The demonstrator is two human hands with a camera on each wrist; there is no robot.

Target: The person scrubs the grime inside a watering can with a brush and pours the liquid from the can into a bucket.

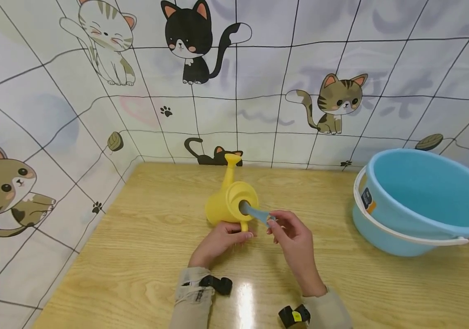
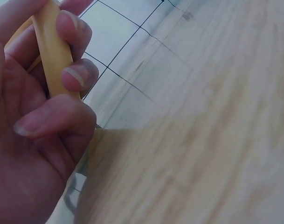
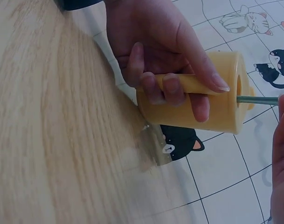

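Note:
A yellow toy watering can (image 1: 218,205) stands on the wooden table, its spout pointing toward the back wall. My left hand (image 1: 220,242) grips its handle, with fingers curled round it in the left wrist view, where the yellow handle (image 2: 53,51) shows. From the right, my right hand (image 1: 294,242) pinches the end of a slim blue plastic tool (image 1: 259,214) between thumb and fingers. The tool's far end goes into the can's round top opening and is hidden inside. In the right wrist view its thin shaft (image 3: 258,100) enters the yellow can.
A large light-blue bucket (image 1: 407,242) with a white handle (image 1: 403,233) stands at the right of the table (image 1: 144,256). Behind and to the left rises a white gridded backdrop (image 1: 267,114) printed with cartoon cats. Black straps with small devices sit on both wrists.

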